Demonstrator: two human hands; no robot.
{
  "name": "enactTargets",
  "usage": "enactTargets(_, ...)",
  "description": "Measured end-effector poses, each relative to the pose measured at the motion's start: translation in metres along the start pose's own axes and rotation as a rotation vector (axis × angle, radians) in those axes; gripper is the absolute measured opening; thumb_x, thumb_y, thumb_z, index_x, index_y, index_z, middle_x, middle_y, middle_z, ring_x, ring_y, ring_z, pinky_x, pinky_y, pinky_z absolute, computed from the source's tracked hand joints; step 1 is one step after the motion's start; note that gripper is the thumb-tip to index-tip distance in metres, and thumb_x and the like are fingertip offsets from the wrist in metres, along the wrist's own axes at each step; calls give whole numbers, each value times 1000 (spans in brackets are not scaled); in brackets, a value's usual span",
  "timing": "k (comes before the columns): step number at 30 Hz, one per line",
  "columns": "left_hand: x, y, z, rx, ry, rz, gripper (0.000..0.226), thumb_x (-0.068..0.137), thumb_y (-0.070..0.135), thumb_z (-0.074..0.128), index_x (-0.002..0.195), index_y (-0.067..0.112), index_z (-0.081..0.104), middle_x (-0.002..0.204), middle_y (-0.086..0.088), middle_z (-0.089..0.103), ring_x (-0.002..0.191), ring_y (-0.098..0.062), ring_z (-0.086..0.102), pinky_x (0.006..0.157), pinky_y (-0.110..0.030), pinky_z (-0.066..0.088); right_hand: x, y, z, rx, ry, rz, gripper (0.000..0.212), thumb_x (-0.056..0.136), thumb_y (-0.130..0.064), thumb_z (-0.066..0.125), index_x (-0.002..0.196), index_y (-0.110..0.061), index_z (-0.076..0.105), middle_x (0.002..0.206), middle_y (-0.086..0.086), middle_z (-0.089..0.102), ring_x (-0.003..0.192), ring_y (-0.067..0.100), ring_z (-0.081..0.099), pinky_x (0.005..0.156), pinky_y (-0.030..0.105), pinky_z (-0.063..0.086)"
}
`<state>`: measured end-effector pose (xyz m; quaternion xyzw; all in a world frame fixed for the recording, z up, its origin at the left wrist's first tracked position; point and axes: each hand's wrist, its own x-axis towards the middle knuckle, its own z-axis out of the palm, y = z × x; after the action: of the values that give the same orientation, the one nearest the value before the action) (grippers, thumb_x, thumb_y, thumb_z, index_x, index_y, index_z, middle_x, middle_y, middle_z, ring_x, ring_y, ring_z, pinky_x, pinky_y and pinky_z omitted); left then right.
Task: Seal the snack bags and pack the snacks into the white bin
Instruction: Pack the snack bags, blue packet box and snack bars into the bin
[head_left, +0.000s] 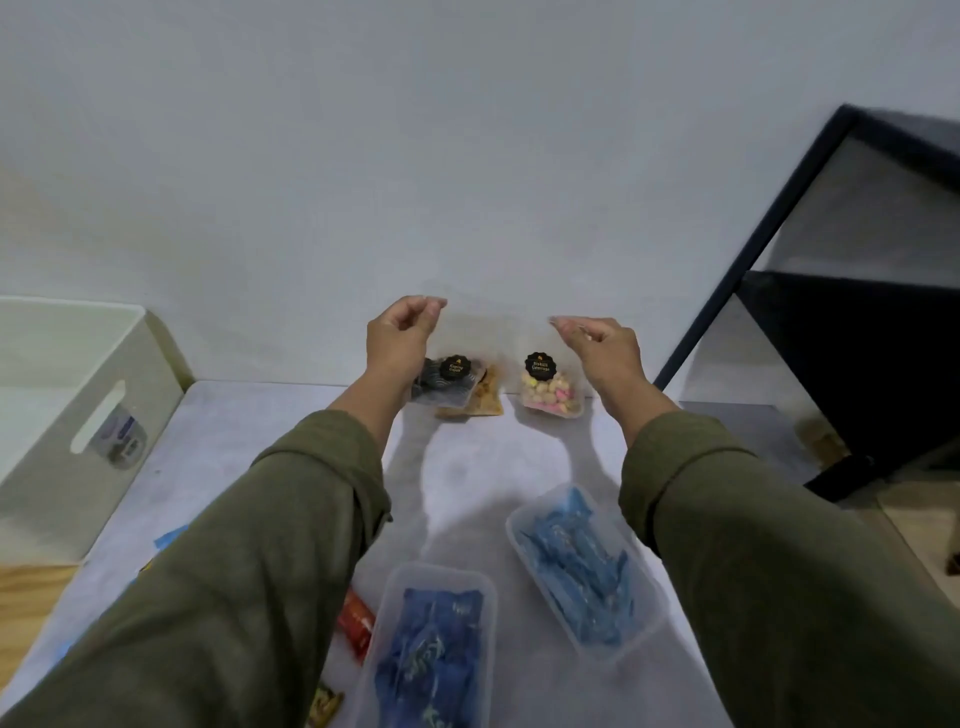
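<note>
Over a pale tabletop (291, 452), seen from the head camera: left hand (400, 332) and right hand (605, 345) raised apart, each pinching an upper corner of a clear bag (498, 332), faint against the wall, stretched between them. Behind, by the wall: bag of pastel biscuits (550, 392) at right, dark snack bag (447, 384) and brown snack bag (485, 397) at left, touching. Nearer: two clear tubs, one with light blue packets (582, 566), one with dark blue packets (431, 649). Far left: white bin (67, 405) with slot handle. Red packet (357, 623) beside left sleeve.
</note>
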<state>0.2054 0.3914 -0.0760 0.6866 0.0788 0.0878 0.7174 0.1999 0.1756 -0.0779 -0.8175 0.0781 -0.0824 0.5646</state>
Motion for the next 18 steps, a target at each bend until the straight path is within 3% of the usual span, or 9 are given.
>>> enactTargets(4,-4,36,-36,-12,-15,53,11,94,13,55,98,12,65,88,14,62,78,7,52,64,3,41,-22,-43,15,6,25,-66,19,82,-40,66,70,-56,69,104,-19,58,122,25,49,106,45,40)
enactTargets(8,-6,67,-87,-20,-24,92,9,94,15,55,94,16,64,84,16,62,72,3,49,65,-13,40,-51,-83,44,20,66,-129,22,83,-38,66,70,-56,69,103,-20,59,122,23,49,107,43,39)
enactTargets(12,-11,97,-156,-40,-35,102,9,95,16,54,95,16,63,85,17,61,73,4,49,71,-19,39,-83,-125,91,45,91,-148,13,80,-45,66,72,-55,70,105,-22,58,123,21,48,105,46,40)
enactTargets(18,-7,129,-260,-43,29,100,9,95,19,55,97,17,64,86,19,61,76,4,50,82,-29,40,-119,-183,177,117,38,-155,15,82,-40,68,70,-48,72,115,-11,58,125,23,46,105,46,40)
